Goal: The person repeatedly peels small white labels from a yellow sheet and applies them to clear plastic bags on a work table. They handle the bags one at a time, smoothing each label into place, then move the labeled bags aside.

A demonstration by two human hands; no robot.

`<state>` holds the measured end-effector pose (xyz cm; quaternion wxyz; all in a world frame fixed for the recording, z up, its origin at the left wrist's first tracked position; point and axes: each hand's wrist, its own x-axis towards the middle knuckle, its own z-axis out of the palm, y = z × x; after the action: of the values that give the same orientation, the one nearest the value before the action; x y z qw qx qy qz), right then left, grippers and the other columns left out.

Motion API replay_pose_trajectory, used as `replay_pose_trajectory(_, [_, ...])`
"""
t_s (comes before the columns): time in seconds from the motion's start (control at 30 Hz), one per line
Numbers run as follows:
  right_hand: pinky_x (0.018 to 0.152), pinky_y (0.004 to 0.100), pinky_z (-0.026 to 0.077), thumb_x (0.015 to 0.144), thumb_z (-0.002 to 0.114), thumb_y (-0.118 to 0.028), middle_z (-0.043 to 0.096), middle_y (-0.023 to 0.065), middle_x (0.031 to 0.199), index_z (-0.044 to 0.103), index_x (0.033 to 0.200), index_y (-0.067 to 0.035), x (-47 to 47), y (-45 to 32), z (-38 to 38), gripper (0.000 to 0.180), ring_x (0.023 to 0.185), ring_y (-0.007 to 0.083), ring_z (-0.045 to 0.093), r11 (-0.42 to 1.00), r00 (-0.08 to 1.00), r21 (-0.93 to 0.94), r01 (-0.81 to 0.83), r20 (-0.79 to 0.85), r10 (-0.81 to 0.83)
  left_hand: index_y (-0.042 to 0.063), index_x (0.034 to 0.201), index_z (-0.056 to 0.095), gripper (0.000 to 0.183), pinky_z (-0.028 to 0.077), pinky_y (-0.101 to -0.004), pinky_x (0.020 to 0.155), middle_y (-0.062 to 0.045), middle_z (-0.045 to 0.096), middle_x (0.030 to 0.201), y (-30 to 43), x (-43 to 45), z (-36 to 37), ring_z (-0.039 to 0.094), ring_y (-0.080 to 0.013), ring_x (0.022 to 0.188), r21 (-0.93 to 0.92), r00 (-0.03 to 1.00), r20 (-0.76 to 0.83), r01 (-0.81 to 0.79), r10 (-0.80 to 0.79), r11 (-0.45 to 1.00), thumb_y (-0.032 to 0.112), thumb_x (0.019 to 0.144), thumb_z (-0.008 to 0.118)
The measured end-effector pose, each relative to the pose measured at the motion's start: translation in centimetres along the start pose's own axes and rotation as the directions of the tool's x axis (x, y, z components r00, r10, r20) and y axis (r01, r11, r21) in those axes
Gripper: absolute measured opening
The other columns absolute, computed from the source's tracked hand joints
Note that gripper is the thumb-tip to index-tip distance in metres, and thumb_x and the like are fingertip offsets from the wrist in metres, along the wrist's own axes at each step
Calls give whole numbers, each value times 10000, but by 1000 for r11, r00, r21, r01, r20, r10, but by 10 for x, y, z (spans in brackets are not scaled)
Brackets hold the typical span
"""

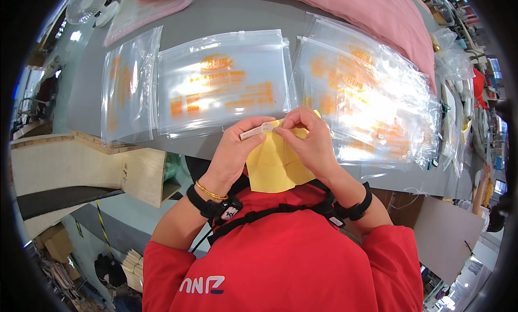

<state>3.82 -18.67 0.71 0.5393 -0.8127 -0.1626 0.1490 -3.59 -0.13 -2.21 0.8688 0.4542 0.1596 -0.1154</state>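
My left hand (238,144) pinches a narrow white strip of printed labels (255,130) between thumb and fingers. The fingers of my right hand (308,136) meet the strip's other end, at the top of a yellow sheet (279,162) that hangs between both hands, above my lap. Whether the sheet is paper or thin cloth I cannot tell. Just beyond my hands lies a stack of clear plastic zip bags (218,81) with orange print. More such bags (356,105) overlap in a shiny pile on the right, and a narrower stack (129,85) lies on the left.
Pink fabric (364,12) lies along the far side of the grey table (238,12). A white fan (87,4) stands at the far left. A wooden board structure (141,174) adjoins the table's near left edge. Another person's arm (480,190) shows at the far right.
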Motion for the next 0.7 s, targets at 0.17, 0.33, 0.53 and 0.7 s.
replay_pose_trajectory(0.17, [828,331,545,905,784,-39,662,74,975,659,937,-6,-2,12,-2,134,900,202,672,999,1000,36,28,-11,-28,-22,1346,663,335,542,-291,1008,-59,719,1232,-2,0,3,683,-130,1132,3,999,-2,32,-32,999,-5,1014,628])
replay_pose_trajectory(0.33, [821,348,545,914,769,-45,672,103,973,656,949,2,-8,8,-8,128,888,232,668,922,943,-205,328,20,-331,-21,1290,689,270,554,-281,915,-41,723,1197,-6,2,5,681,-106,1072,113,999,-44,-17,22,993,54,1042,612])
replay_pose_trajectory(0.53, [879,332,516,950,723,-96,711,61,1033,693,962,1,44,6,-29,102,941,225,645,994,992,-14,112,58,-111,-15,1088,724,166,519,-383,917,-106,706,1137,13,-1,2,660,-307,1020,922,933,161,-259,323,289,105,981,684])
replay_pose_trajectory(0.7, [977,364,462,927,756,-180,694,64,1161,745,931,-23,85,26,-17,158,1118,223,542,972,990,-219,88,131,-60,-2,958,693,110,486,-440,970,-139,636,1165,28,13,6,574,-342,1171,865,774,478,-497,416,-70,91,900,698])
